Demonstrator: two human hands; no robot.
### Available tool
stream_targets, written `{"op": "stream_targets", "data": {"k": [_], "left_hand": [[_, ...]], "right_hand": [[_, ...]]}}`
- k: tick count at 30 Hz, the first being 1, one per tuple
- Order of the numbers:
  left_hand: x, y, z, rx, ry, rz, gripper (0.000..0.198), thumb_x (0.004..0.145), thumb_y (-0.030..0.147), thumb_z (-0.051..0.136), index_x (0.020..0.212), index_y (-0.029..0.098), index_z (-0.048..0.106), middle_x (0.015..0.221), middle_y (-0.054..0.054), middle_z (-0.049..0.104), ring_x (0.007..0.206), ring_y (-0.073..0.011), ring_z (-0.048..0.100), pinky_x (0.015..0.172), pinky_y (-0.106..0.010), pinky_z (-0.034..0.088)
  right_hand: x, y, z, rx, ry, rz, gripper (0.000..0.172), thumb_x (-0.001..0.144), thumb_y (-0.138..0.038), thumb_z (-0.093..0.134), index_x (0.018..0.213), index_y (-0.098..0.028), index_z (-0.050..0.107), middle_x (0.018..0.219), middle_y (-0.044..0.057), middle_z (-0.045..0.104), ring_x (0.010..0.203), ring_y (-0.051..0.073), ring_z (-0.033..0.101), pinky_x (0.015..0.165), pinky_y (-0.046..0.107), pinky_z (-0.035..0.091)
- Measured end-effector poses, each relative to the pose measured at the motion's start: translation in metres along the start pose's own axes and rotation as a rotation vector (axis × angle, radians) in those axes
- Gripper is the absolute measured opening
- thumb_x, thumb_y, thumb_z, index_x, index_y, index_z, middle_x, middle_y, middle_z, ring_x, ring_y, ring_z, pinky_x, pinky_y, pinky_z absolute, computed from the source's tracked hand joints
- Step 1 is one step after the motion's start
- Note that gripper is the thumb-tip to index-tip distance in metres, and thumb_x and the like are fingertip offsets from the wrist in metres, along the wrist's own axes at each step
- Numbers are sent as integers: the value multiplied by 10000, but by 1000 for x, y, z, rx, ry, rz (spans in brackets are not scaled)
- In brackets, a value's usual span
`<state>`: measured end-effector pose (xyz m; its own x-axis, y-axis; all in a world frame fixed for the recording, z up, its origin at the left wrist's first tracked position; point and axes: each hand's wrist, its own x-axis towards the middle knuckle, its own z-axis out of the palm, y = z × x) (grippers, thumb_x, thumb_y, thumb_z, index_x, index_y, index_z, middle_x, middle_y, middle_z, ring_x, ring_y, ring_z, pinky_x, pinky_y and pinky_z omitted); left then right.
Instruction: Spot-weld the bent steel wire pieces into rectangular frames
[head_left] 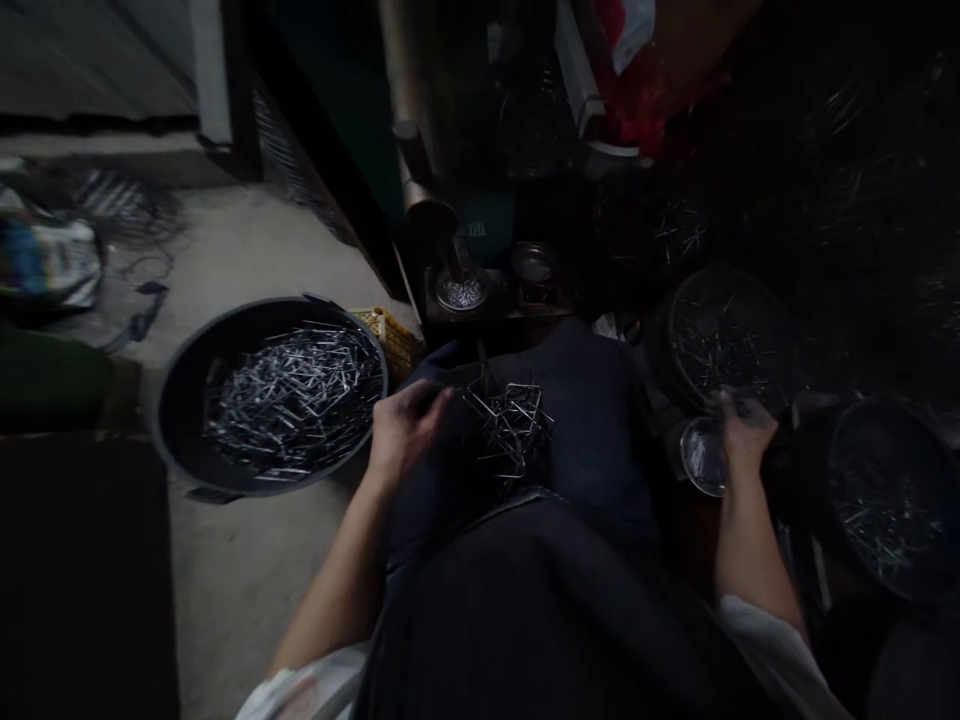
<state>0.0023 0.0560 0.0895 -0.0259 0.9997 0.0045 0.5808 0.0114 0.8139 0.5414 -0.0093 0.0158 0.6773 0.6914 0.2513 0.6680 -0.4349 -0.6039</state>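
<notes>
My left hand (pixel 405 432) is closed over my left thigh, fingertips together; what it holds, if anything, is too dark to name. Close to its fingertips, a pile of bent metal wire pieces (pixel 517 425) lies in my lap on dark cloth. To its left stands a big black tub (pixel 176 440) heaped with straight and bent metal pieces (pixel 300 395). My right hand (pixel 746 432) is at the right, beside a small round metal dish (pixel 701 458) and by the near rim of a dark basin (pixel 671 340) with more wire pieces. Its fingers are blurred and dim.
Ahead of my knees is a machine (pixel 431 215) with a round dish of small shiny bits (pixel 461 292) under it. A yellow basket (pixel 394 335) stands beside the black tub. Another dark basin (pixel 885 500) with metal pieces sits at far right. A red bag (pixel 637 100) hangs above.
</notes>
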Motion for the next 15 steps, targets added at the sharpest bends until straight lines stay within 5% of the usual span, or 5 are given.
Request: {"op": "stream_targets", "data": {"k": [3, 7, 11, 15], "left_hand": [[-6, -11, 5, -248, -176, -158, 325, 804, 482, 719, 900, 174, 754, 847, -59, 765, 772, -219, 681, 680, -283, 514], [-54, -19, 21, -463, -269, -357, 399, 750, 479, 800, 1009, 179, 751, 925, -81, 772, 834, -235, 707, 720, -316, 559], [-94, -19, 27, -537, -242, -427, 337, 763, 444, 806, 980, 192, 750, 910, -76, 763, 837, -223, 704, 741, -320, 567], [-83, -18, 9, -515, -193, -343, 293, 805, 422, 780, 989, 195, 763, 974, -78, 761, 923, -227, 698, 845, -330, 555]], "right_hand": [[-24, -80, 24, 497, -160, 26, 465, 846, -550, 711, 990, -108, 733, 933, 128, 771, 747, 213, 735, 756, 385, 618], [-66, -158, 48, 614, -409, -80, 384, 863, -508, 724, 998, -150, 750, 928, 88, 778, 820, 208, 747, 802, 364, 607], [-86, -180, 65, 540, -566, -196, 280, 879, -446, 717, 958, -182, 768, 975, 64, 781, 869, 198, 739, 848, 330, 579], [-86, -186, 73, 591, -580, -162, 267, 857, -425, 740, 938, -171, 750, 920, 57, 768, 781, 176, 715, 757, 300, 569]]}}
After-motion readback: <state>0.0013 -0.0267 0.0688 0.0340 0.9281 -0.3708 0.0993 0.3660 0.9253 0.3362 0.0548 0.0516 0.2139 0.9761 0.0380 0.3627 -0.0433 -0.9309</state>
